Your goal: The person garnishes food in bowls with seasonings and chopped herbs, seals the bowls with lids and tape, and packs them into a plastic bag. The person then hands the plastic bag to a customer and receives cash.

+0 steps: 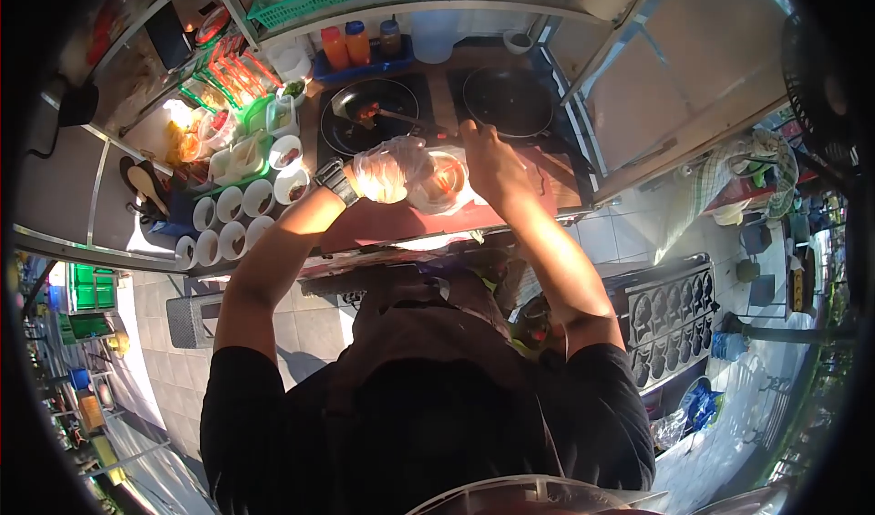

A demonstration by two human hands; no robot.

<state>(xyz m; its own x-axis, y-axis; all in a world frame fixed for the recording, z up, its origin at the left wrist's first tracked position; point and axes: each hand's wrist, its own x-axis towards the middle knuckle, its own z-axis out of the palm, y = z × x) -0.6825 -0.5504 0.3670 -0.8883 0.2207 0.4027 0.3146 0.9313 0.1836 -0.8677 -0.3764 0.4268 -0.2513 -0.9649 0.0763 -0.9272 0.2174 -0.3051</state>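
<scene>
My left hand (387, 170), in a clear plastic glove with a watch at the wrist, is closed at the left rim of a clear plastic bowl (439, 194). Orange-red food lies inside the bowl. My bare right hand (492, 158) is closed at the end of a spatula (401, 118), whose long handle reaches left into a black frying pan (343, 135). A little red food (368, 114) sits in that pan by the spatula's head. The right fingertips are small and partly hidden.
A second frying pan (507, 102) stands on the right burner. White cups (232, 240) and food tubs (248, 155) crowd the left. Sauce bottles (357, 43) stand in a blue tray at the back. A metal frame post (576, 118) borders the right.
</scene>
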